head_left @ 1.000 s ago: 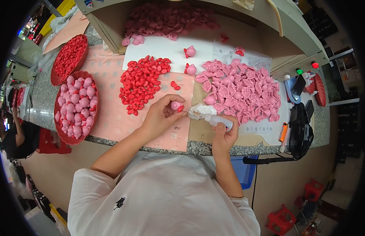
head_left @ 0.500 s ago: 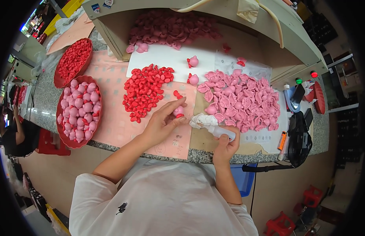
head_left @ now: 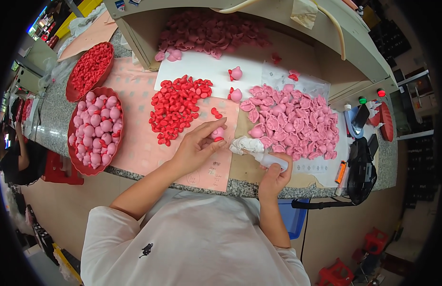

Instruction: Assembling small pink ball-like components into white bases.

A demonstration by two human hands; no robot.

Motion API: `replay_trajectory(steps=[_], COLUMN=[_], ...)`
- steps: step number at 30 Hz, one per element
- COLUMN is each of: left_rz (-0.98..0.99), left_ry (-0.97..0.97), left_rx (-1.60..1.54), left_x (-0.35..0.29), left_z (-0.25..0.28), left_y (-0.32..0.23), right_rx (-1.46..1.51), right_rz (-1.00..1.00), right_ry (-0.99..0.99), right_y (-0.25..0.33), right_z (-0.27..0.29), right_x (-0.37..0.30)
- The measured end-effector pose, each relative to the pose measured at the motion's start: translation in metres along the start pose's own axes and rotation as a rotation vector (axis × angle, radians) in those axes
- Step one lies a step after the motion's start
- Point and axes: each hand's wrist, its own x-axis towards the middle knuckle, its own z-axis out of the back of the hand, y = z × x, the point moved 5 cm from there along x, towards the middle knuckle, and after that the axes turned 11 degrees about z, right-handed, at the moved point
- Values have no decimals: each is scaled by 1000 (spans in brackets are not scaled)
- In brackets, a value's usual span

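Note:
My left hand [head_left: 195,148] is closed on a small round pink toy part [head_left: 217,133] with a red piece on its lower side, pinched between thumb and fingers. In my right hand [head_left: 275,177] is a translucent squeeze bottle [head_left: 272,160], its thin tip pointing left toward a crumpled white tissue [head_left: 247,144]. Whether tip and tissue touch I cannot tell. Just beyond my left fingertips lies a loose red piece [head_left: 216,113]. Left of that is a heap of small red pieces [head_left: 175,112]; to the right spreads a pile of pink shell-like parts [head_left: 297,121].
Two red scalloped bowls stand at left: one of red pieces [head_left: 91,67], the nearer one of pink-and-red balls [head_left: 95,131]. Two assembled pieces [head_left: 236,74] rest on white paper before a shelf opening with more pink parts [head_left: 209,35]. A black fan-like object [head_left: 360,169] and orange lighter [head_left: 341,172] lie right.
The view has shifted slightly. My right hand and the bottle have moved a little to the right of the tissue; my left hand keeps its hold on the pink part.

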Motion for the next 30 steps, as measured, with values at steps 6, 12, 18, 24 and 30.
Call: replay_trajectory(steps=[6,12,18,24,30], left_rz=[19,-12,2,-8,-76], left_ry=[23,26,21,35,14], left_rx=[30,110,105,148,174], left_x=[-2,-2,-4,-3,-1], left_z=[-5,-9,-11,-12,-12], left_y=[-5,-11,-15,-11,-3], right_rx=[-18,-22,-23,-3,1], right_rz=[3,1,-19,-23,-15], right_ry=[7,35,37,25,35], right_y=[-1,3,2,1,-1], right_z=[2,2,5,5,3], right_x=[1,5,2,1,2])
